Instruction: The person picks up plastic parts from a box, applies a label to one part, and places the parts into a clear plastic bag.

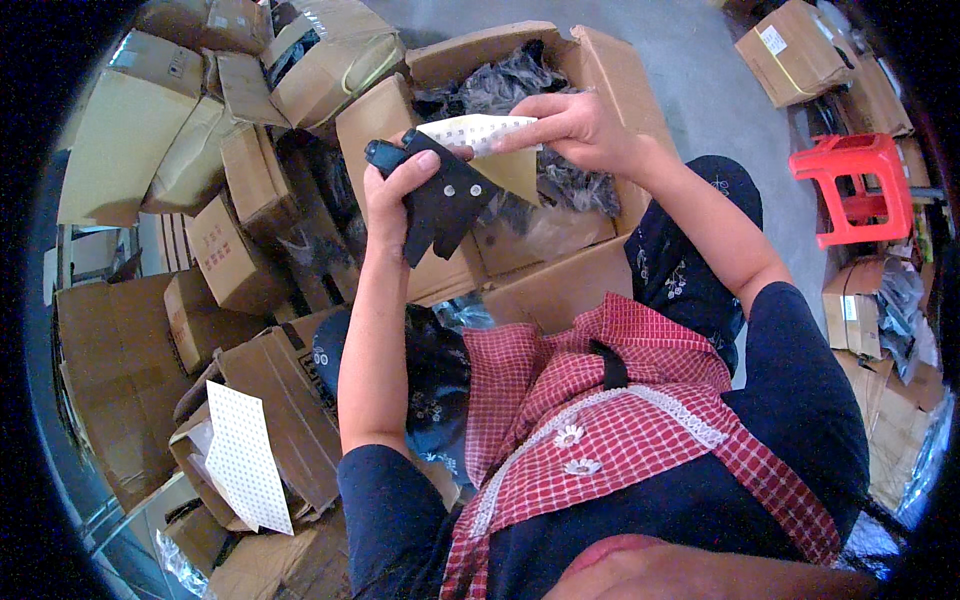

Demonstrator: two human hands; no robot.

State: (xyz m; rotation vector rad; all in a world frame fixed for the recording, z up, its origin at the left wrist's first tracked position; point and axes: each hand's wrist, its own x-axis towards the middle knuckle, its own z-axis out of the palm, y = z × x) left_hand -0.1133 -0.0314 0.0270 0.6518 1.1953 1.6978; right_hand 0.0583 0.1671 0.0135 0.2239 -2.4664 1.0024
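Over an open carton my left hand (393, 195) is closed around a pair of black pieces (440, 200), with dark rounded ends sticking up past the thumb. Two small white round dots show on their flat lower parts; their exact kind is unclear. A white sheet of small printed stickers (465, 130) lies behind them, its yellowish backing folded downward. My right hand (580, 130) is closed at the sheet's right end, fingers reaching along its edge. Whether a single sticker is between those fingertips cannot be made out.
The open carton (640, 110) holds dark items in clear plastic. Stacked cartons (130, 330) crowd the left side, and another sticker sheet (245, 455) rests on a box there. A red plastic stool (865, 190) and more cartons (795, 50) stand at the right.
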